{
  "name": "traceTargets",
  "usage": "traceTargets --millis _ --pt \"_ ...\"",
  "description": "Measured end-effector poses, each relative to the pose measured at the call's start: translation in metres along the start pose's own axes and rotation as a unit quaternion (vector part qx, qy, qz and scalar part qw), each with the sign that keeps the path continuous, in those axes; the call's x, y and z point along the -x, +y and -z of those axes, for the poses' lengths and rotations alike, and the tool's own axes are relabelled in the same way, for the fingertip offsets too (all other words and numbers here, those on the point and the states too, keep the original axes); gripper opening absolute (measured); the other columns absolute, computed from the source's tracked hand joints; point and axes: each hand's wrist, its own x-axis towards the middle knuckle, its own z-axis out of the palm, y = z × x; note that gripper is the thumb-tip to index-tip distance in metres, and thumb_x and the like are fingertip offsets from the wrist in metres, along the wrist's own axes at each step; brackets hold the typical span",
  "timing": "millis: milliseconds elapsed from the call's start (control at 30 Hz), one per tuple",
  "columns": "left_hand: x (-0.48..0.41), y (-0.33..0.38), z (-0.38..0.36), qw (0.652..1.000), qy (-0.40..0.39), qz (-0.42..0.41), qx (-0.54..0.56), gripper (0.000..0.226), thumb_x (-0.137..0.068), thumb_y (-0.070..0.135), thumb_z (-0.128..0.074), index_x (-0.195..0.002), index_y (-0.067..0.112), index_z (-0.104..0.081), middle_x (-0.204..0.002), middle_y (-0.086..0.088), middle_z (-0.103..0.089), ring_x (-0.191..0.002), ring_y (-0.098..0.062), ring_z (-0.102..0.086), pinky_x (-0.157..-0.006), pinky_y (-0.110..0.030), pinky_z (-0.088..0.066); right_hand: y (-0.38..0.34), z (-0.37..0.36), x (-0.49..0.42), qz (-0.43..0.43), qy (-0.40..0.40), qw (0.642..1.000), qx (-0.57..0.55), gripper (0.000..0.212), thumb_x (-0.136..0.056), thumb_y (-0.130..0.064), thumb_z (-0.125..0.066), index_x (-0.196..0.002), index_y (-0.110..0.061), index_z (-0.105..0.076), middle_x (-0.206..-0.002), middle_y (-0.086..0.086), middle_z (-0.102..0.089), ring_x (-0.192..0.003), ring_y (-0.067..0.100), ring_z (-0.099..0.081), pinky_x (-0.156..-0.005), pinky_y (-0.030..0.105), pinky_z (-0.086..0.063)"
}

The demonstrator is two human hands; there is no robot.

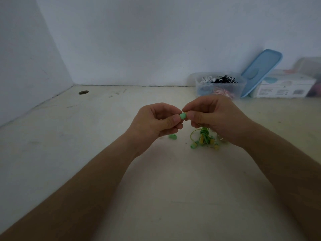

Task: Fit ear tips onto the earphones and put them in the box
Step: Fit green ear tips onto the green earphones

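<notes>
My left hand (pixel 154 120) pinches a green ear tip (pixel 182 116) between thumb and fingers. My right hand (pixel 213 115) pinches a yellow earbud (pixel 185 112) right against that tip, above the table. From my right hand a bundled green and yellow earphone cable (pixel 204 136) hangs down to the table, with another earbud (pixel 193 145) at its end. Another green ear tip (pixel 172 136) lies on the table below my left hand. A clear plastic box (pixel 220 86) holding several earphones stands at the back right.
A blue lid (pixel 260 70) leans against the wall beside the clear box. A white carton (pixel 284 86) and a clear container (pixel 311 66) stand at the far right. A small round hole (pixel 83 92) sits in the table (pixel 69 145) near the left wall corner.
</notes>
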Motion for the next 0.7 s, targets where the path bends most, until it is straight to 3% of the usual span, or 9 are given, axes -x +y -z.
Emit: traceTargets --millis 133,367,567,700 --pt "0.0003 0.0024 0.0009 1.000 0.009 0.001 -0.026 0.017 -0.073 0.019 -0.074 -0.090 0.014 -0.074 -0.085 -0.006 -0.073 -0.076 -0.016 -0.070 -0.070 -0.026 -0.057 0.0030 0.0031 -0.0008 -0.017 0.014 0.999 -0.023 0.028 -0.071 -0.020 -0.073 -0.097 -0.009 -0.072 -0.080 0.009 -0.074 -0.067 0.016 -0.065 -0.067 0.025 -0.056" --pt "-0.0004 0.0014 0.0013 0.999 0.017 -0.010 -0.040 0.010 -0.083 0.006 -0.071 -0.086 0.015 -0.074 -0.082 -0.006 -0.074 -0.075 -0.017 -0.070 -0.068 -0.026 -0.057 0.0032 0.0019 -0.0013 0.000 0.005 1.000 -0.006 0.020 -0.074 -0.018 -0.073 -0.092 -0.010 -0.074 -0.078 0.009 -0.073 -0.067 0.016 -0.064 -0.066 0.024 -0.055" --pt "-0.0006 -0.0008 0.0016 1.000 0.015 -0.008 -0.019 0.011 -0.081 0.007 -0.071 -0.091 0.010 -0.073 -0.081 -0.007 -0.074 -0.075 -0.017 -0.070 -0.070 -0.025 -0.057 0.0014 0.0008 -0.0008 0.019 0.012 0.998 0.051 0.011 -0.082 -0.007 -0.073 -0.093 -0.005 -0.073 -0.074 0.006 -0.072 -0.066 0.014 -0.065 -0.067 0.023 -0.056" --pt "-0.0009 -0.0006 0.0019 1.000 0.011 -0.009 0.001 0.020 -0.075 0.013 -0.071 -0.094 0.008 -0.073 -0.085 -0.010 -0.074 -0.078 -0.017 -0.071 -0.073 -0.025 -0.058 0.0020 0.0010 -0.0005 0.006 0.018 0.999 0.029 0.011 -0.085 -0.008 -0.070 -0.096 -0.006 -0.073 -0.083 0.011 -0.075 -0.069 0.016 -0.067 -0.071 0.026 -0.058"
